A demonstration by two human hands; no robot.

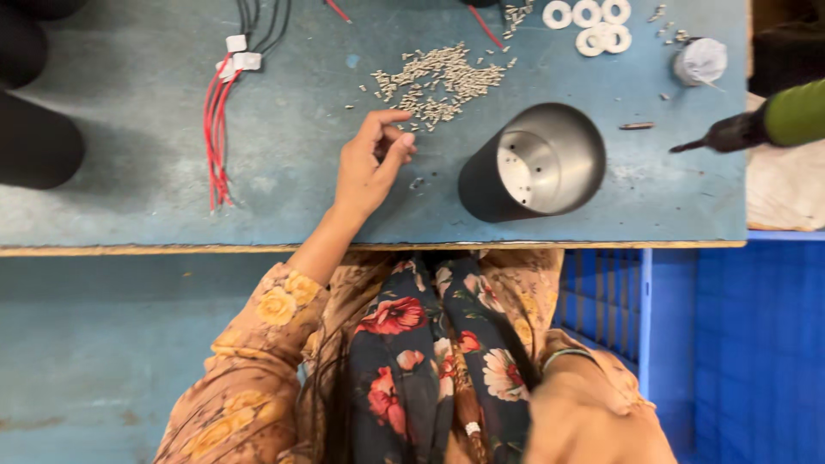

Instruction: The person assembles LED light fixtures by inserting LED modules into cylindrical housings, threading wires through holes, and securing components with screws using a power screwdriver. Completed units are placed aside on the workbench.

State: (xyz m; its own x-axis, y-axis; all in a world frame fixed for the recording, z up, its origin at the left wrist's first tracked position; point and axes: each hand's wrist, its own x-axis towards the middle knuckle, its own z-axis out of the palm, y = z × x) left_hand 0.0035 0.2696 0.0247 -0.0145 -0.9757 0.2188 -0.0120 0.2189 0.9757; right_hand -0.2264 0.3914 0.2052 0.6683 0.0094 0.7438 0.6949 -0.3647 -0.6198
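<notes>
Screws [443,82] lie in a small silver heap on the blue table [129,189], just past the fingertips of the left hand [369,163]. The hand rests on the table with its fingers curled and pinched together; whether a screw sits between them is too small to tell. A dark metal cup [533,163] stands to the right of the hand. Red wires [219,129] lie well off to the left. The right hand [593,425] is low down, near the lap, blurred, so its grip cannot be told.
</notes>
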